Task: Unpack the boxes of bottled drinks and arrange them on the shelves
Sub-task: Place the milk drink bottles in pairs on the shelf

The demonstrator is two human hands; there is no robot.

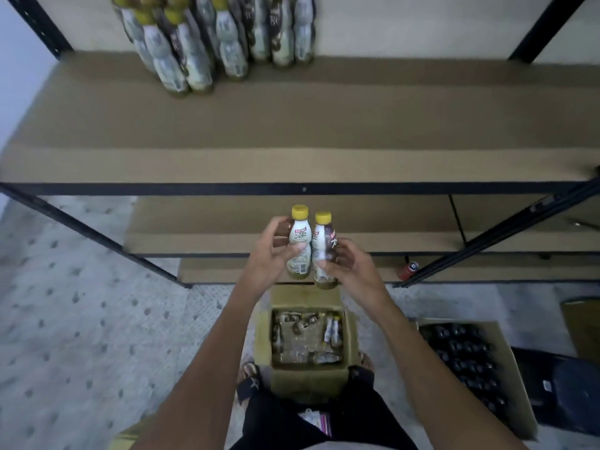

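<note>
1. Your left hand (pixel 272 256) grips a yellow-capped bottle (pixel 300 243), fingers curled round its body.
2. Your right hand (pixel 350 267) grips a second bottle (pixel 322 251), touching the first.
3. Both are upright above the open box (pixel 308 383).
4. A bottle group (pixel 211 43) stands on the upper shelf (pixel 324 125).

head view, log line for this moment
left hand: holds left bottle | right hand: holds right bottle | box: open, few bottles inside | shelf: bottle group at back

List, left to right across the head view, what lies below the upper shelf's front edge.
left hand → left bottle that it grips → right bottle → right hand gripping it → red can → box of dark bottles
</note>
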